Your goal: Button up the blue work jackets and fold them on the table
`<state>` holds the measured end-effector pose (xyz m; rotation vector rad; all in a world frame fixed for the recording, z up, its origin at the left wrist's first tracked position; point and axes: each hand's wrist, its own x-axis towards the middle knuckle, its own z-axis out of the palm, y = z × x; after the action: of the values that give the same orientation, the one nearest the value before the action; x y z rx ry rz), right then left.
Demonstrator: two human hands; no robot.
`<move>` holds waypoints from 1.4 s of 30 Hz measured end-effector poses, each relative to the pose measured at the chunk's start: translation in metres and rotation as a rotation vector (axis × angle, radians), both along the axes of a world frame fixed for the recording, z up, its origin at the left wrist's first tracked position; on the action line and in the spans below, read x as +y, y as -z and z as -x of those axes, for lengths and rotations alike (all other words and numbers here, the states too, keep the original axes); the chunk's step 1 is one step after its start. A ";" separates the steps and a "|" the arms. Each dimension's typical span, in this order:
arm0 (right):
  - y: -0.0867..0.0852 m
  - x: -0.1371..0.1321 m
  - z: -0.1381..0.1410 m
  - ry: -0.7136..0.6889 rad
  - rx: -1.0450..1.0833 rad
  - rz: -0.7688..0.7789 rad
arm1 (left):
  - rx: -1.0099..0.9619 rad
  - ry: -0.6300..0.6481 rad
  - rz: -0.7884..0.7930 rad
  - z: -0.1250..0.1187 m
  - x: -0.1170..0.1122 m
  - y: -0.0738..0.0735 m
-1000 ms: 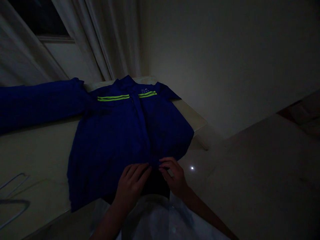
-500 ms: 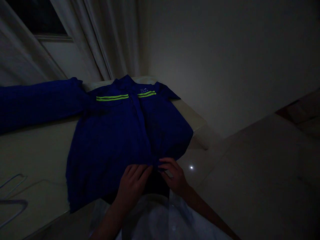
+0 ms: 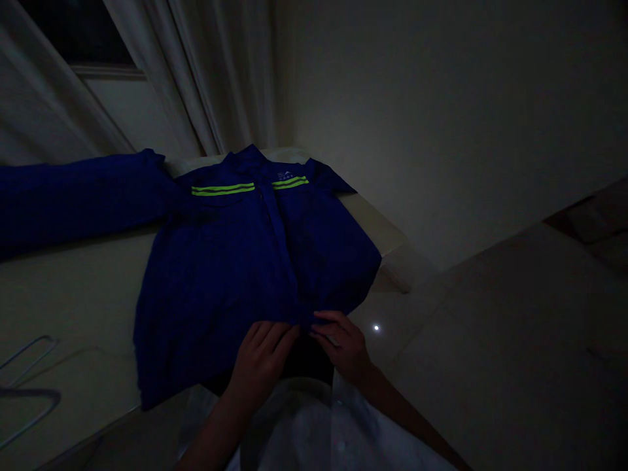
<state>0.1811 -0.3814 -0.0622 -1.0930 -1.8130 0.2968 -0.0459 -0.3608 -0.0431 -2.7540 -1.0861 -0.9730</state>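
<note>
A dark blue jacket [image 3: 230,261] with two bright yellow-green chest stripes [image 3: 223,190] lies face up on a pale table [image 3: 73,314], one sleeve [image 3: 73,199] stretched out to the left. My left hand [image 3: 260,363] lies on the jacket's bottom hem near the front opening, fingers together and pressing the cloth. My right hand [image 3: 341,347] pinches the hem edge just to the right of it. The two hands almost touch at the fingertips. The room is very dim.
A wire clothes hanger [image 3: 24,392] lies at the table's left front. Pale curtains [image 3: 196,78] and a window hang behind the table. The table's right corner [image 3: 392,245] meets a tiled floor [image 3: 490,340] with a small light spot.
Almost nothing has moved; both hands stay at the hem and the view shifts only slightly.
</note>
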 end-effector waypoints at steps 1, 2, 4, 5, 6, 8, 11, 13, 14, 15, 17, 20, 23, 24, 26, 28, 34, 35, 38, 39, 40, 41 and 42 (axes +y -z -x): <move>-0.001 0.000 0.001 0.010 -0.013 -0.024 | -0.004 0.011 -0.004 0.000 0.000 -0.001; -0.003 -0.001 0.002 0.017 -0.031 -0.043 | -0.007 0.019 -0.006 0.001 0.000 -0.002; -0.005 -0.002 0.003 0.025 -0.072 -0.070 | -0.015 0.026 -0.005 0.002 0.000 -0.004; -0.007 -0.002 0.004 0.027 -0.090 -0.080 | -0.022 0.026 -0.009 0.003 -0.001 -0.005; -0.008 -0.002 0.005 0.025 -0.107 -0.083 | -0.027 0.024 -0.015 0.003 -0.001 -0.005; -0.009 -0.003 0.006 0.012 -0.133 -0.067 | -0.036 0.027 -0.030 0.004 -0.002 -0.005; -0.010 -0.004 0.007 -0.004 -0.150 -0.027 | -0.042 0.034 -0.048 0.004 -0.002 -0.006; -0.010 -0.005 0.007 0.005 -0.143 -0.027 | -0.037 0.037 -0.058 0.004 -0.002 -0.007; -0.009 -0.005 0.007 0.017 -0.138 -0.037 | -0.033 0.038 -0.063 0.004 -0.002 -0.007; -0.009 -0.005 0.007 0.027 -0.136 -0.046 | -0.031 0.039 -0.066 0.004 -0.001 -0.007; -0.009 -0.006 0.007 0.034 -0.143 -0.049 | -0.031 0.039 -0.072 0.004 -0.001 -0.006; -0.009 -0.007 0.008 0.028 -0.152 -0.019 | -0.027 0.041 -0.065 0.004 -0.002 -0.006; -0.011 -0.006 0.010 0.029 -0.156 -0.023 | -0.033 0.053 -0.063 0.003 -0.002 -0.005; -0.012 -0.006 0.011 0.030 -0.161 -0.034 | -0.035 0.053 -0.063 0.003 -0.002 -0.006; -0.014 -0.005 0.014 0.042 -0.177 -0.053 | -0.035 0.052 -0.066 0.003 -0.002 -0.006; -0.015 -0.005 0.017 0.060 -0.199 -0.057 | -0.028 0.061 -0.077 0.003 -0.002 -0.006; -0.009 -0.011 0.018 0.102 -0.239 -0.106 | -0.021 0.033 -0.077 0.004 -0.004 -0.003; -0.008 -0.012 0.017 0.108 -0.232 -0.113 | -0.019 0.028 -0.072 0.004 -0.004 -0.002; -0.007 -0.015 0.014 0.139 -0.206 -0.112 | -0.006 0.055 -0.075 0.003 -0.003 -0.001; -0.007 -0.016 0.015 0.146 -0.202 -0.112 | -0.006 0.069 -0.079 0.002 -0.003 -0.001; -0.008 -0.015 0.016 0.150 -0.201 -0.112 | -0.009 0.078 -0.083 0.002 -0.002 -0.002; -0.009 -0.015 0.017 0.148 -0.204 -0.115 | -0.013 0.083 -0.087 0.001 -0.002 -0.002; -0.010 -0.014 0.018 0.141 -0.209 -0.117 | -0.016 0.085 -0.093 0.001 -0.001 -0.002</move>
<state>0.1627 -0.3955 -0.0527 -1.1977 -1.8980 -0.0083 -0.0470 -0.3621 -0.0408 -2.7424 -0.9080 -1.0292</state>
